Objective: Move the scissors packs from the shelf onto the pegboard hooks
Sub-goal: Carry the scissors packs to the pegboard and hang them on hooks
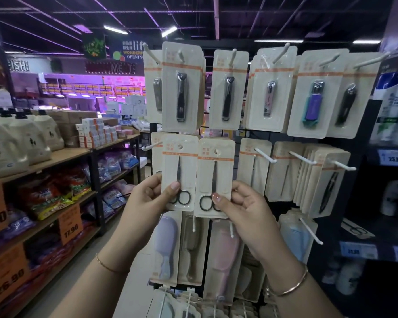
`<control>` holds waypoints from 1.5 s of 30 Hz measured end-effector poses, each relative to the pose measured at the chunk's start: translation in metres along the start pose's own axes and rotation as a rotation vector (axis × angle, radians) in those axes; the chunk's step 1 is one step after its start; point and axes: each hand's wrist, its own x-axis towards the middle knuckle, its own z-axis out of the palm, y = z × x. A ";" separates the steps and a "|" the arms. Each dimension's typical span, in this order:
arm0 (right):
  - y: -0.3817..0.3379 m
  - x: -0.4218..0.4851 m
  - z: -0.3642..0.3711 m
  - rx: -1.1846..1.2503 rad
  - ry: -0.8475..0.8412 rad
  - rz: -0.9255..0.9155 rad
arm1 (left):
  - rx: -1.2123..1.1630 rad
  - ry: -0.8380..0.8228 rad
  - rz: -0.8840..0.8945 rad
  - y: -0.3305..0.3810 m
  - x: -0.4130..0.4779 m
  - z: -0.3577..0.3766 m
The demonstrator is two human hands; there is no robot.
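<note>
I hold two cream card scissors packs side by side in front of the pegboard's middle row. My left hand (pixel 147 198) grips the lower part of the left scissors pack (pixel 179 157), thumb over the black scissors. My right hand (pixel 244 203) pinches the lower edge of the right scissors pack (pixel 216 171). Each pack has a round hang hole near its top. A white hook (pixel 148 147) juts out just left of the left pack, with a card behind it. Another scissors pack (pixel 355 229) lies flat on the dark shelf at the right.
Nail clipper packs (pixel 229 90) fill the top row of hooks. Tool packs (pixel 326 180) hang on the middle row to the right. Comb and brush packs (pixel 223 255) hang below my hands. Store shelves with bottles (pixel 16 143) run along the left; an aisle floor lies between.
</note>
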 end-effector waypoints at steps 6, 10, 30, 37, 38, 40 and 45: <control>-0.001 0.000 0.000 0.018 -0.022 0.014 | -0.002 0.004 -0.014 0.004 0.000 0.004; -0.002 0.001 0.002 0.000 -0.007 0.016 | -0.022 -0.014 -0.037 0.005 -0.003 0.001; -0.003 -0.015 0.008 0.020 0.016 0.021 | -0.046 -0.061 -0.034 0.003 -0.004 -0.007; -0.008 -0.009 0.001 0.017 0.025 0.024 | -0.062 -0.073 -0.017 0.001 -0.002 -0.005; -0.009 -0.009 0.001 0.013 0.016 0.023 | -0.063 -0.079 -0.014 0.001 -0.002 -0.005; -0.010 -0.007 0.001 0.017 0.010 0.017 | -0.068 -0.089 -0.011 0.001 -0.001 -0.005; -0.008 -0.005 0.003 0.014 0.011 0.025 | -0.062 -0.081 -0.007 0.001 -0.002 -0.004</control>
